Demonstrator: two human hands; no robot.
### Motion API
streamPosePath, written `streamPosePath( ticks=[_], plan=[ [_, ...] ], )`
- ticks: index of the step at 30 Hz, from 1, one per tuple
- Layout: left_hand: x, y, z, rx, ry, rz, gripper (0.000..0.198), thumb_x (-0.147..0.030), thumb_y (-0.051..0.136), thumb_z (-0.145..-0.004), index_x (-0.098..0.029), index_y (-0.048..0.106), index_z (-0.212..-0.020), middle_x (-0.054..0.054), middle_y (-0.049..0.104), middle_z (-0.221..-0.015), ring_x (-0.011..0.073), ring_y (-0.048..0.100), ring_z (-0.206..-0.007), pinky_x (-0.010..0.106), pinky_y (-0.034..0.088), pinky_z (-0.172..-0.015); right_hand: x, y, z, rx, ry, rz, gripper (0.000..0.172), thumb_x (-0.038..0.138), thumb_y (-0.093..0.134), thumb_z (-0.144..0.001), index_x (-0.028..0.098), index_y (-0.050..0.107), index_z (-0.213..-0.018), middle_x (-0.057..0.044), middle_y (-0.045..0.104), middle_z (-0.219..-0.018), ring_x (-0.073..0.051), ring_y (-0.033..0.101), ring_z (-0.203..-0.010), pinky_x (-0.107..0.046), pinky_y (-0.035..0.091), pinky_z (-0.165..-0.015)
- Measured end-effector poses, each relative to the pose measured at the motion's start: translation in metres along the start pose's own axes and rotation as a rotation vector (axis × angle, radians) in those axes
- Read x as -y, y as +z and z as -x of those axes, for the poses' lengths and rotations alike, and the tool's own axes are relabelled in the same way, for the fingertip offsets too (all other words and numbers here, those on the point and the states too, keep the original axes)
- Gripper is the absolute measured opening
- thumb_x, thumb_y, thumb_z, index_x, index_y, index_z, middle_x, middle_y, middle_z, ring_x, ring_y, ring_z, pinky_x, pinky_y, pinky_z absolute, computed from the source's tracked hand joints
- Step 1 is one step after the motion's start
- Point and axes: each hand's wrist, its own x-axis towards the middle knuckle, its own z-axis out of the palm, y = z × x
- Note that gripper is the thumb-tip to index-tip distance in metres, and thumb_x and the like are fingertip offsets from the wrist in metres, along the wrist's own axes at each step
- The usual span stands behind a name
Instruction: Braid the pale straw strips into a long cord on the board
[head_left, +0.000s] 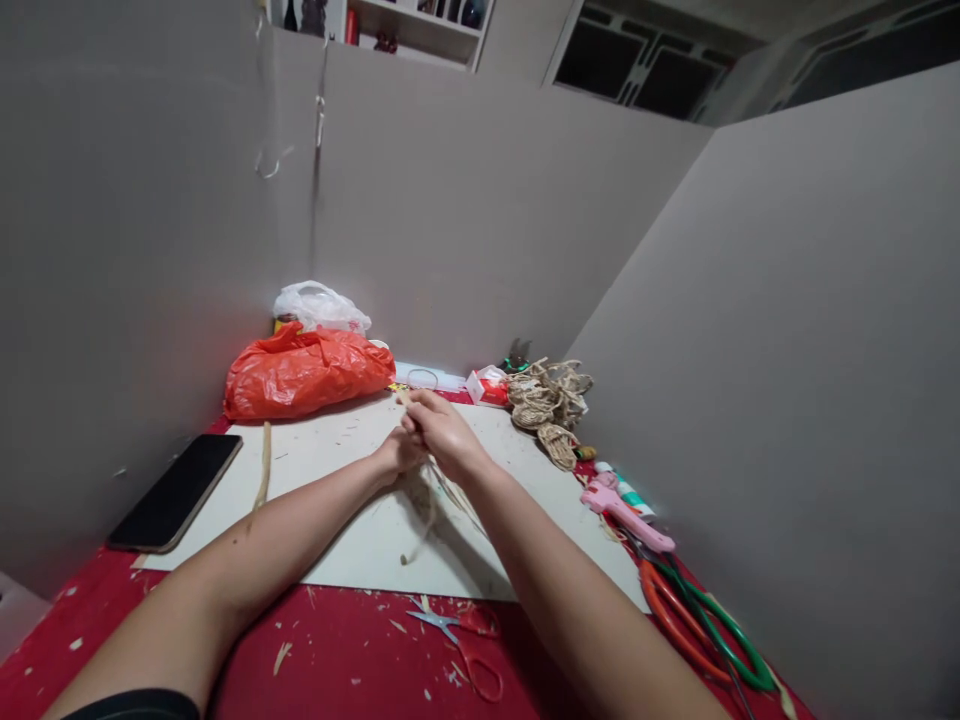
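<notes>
The right hand (444, 432) pinches pale strands (456, 490) beside the left hand (401, 452), whose hold I cannot tell; bringing both together probably steadies them. Above the white board (352, 558), their long axis points away from the person, loose tails trailing back rightward below the grip.

Passage over the white board (315, 440): one lane lies between the orange bag (311, 375) and the left forearm (300, 525), interrupted by a tan strip (265, 462); a second lies between the right hand (448, 437) and the rope bundles (544, 400). Pale strands (456, 490) obstruct the space below the hands. Scissors (450, 623) occupy the near gap between the arms; a phone (180, 495) bounds the left, the pink tool (626, 515) and grey wall (810, 350) the right.
</notes>
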Motion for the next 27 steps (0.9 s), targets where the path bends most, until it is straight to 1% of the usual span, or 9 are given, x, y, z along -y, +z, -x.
streamPosePath(
  ticks=[2, 4, 6, 9, 13, 17, 21, 24, 27],
  plan=[
    [0.009, -0.004, 0.004, 0.088, -0.04, -0.023, 0.017, -0.023, 0.059, -0.072, -0.015, 0.05, -0.06, -0.006, 0.035, -0.043, 0.0045, 0.026, -0.037, 0.021, 0.019, -0.039, -0.008, -0.032, 0.006, 0.035, 0.031, -0.032, 0.015, 0.03, 0.057, -0.073, 0.018, 0.048, -0.073, 0.004, 0.052, -0.056, -0.007, 0.041, -0.044, -0.018, 0.031, -0.043],
    [0.014, -0.005, 0.005, 0.139, -0.077, -0.052, 0.021, -0.028, 0.059, -0.072, -0.015, 0.05, -0.058, -0.007, 0.033, -0.038, 0.0041, 0.023, -0.033, 0.021, 0.014, -0.037, -0.013, -0.06, 0.012, -0.012, 0.052, -0.017, 0.023, 0.035, 0.064, -0.068, 0.016, 0.051, -0.071, 0.0, 0.059, -0.066, -0.008, 0.049, -0.054, -0.019, 0.037, -0.05],
    [0.014, -0.004, 0.003, 0.16, -0.099, -0.071, 0.022, -0.029, 0.058, -0.072, -0.015, 0.05, -0.058, -0.008, 0.032, -0.036, 0.0042, 0.022, -0.03, 0.021, 0.012, -0.036, -0.017, -0.08, 0.015, -0.067, 0.057, 0.023, 0.026, 0.035, 0.07, -0.062, 0.014, 0.058, -0.07, -0.001, 0.06, -0.07, -0.008, 0.049, -0.059, -0.019, 0.037, -0.053],
    [0.013, -0.002, 0.001, 0.16, -0.122, -0.091, 0.022, -0.027, 0.056, -0.073, -0.016, 0.047, -0.056, -0.008, 0.034, -0.034, 0.0042, 0.023, -0.027, 0.021, 0.01, -0.036, -0.024, -0.095, 0.014, -0.109, 0.045, 0.088, 0.029, 0.036, 0.074, -0.056, 0.012, 0.065, -0.07, 0.002, 0.055, -0.06, -0.006, 0.042, -0.051, -0.02, 0.033, -0.048],
    [0.012, 0.001, 0.004, 0.123, -0.129, -0.102, 0.021, -0.022, 0.049, -0.076, -0.015, 0.048, -0.056, -0.005, 0.045, -0.037, 0.0038, 0.023, -0.026, 0.021, 0.011, -0.035, -0.04, -0.1, 0.011, -0.007, 0.094, 0.086, 0.032, 0.038, 0.077, -0.052, 0.011, 0.064, -0.066, 0.004, 0.052, -0.05, -0.006, 0.04, -0.043, -0.021, 0.032, -0.046],
    [0.012, 0.005, 0.006, 0.076, -0.09, -0.1, 0.018, -0.017, 0.048, -0.075, -0.014, 0.051, -0.057, -0.003, 0.052, -0.043, 0.0038, 0.032, -0.033, 0.019, 0.023, -0.04, -0.065, -0.093, 0.014, 0.041, 0.168, 0.039, 0.032, 0.037, 0.076, -0.051, 0.014, 0.058, -0.064, 0.004, 0.054, -0.049, -0.007, 0.043, -0.041, -0.022, 0.034, -0.044],
    [0.016, 0.007, 0.003, 0.067, -0.066, -0.093, 0.015, -0.019, 0.05, -0.072, -0.014, 0.052, -0.059, -0.003, 0.051, -0.045, 0.0058, 0.039, -0.04, 0.02, 0.03, -0.046, -0.08, -0.084, 0.015, -0.006, 0.123, 0.089, 0.029, 0.039, 0.071, -0.057, 0.016, 0.054, -0.062, 0.006, 0.047, -0.044, -0.006, 0.037, -0.038, -0.021, 0.029, -0.041],
    [0.021, 0.008, -0.001, 0.06, -0.044, -0.095, 0.014, -0.021, 0.05, -0.071, -0.014, 0.053, -0.06, -0.003, 0.051, -0.046, 0.0073, 0.042, -0.043, 0.021, 0.033, -0.049, -0.083, -0.082, 0.013, -0.08, 0.049, 0.181, 0.025, 0.037, 0.067, -0.062, 0.014, 0.056, -0.061, 0.005, 0.047, -0.045, -0.006, 0.035, -0.039, -0.02, 0.026, -0.04],
    [0.025, 0.009, -0.003, 0.014, 0.017, -0.122, 0.014, -0.023, 0.051, -0.069, -0.013, 0.054, -0.059, -0.003, 0.049, -0.048, 0.0081, 0.042, -0.047, 0.022, 0.032, -0.052, -0.083, -0.081, 0.012, -0.121, 0.038, 0.217, 0.023, 0.035, 0.063, -0.064, 0.014, 0.057, -0.06, 0.005, 0.046, -0.044, -0.006, 0.034, -0.038, -0.02, 0.026, -0.039]
  ],
)
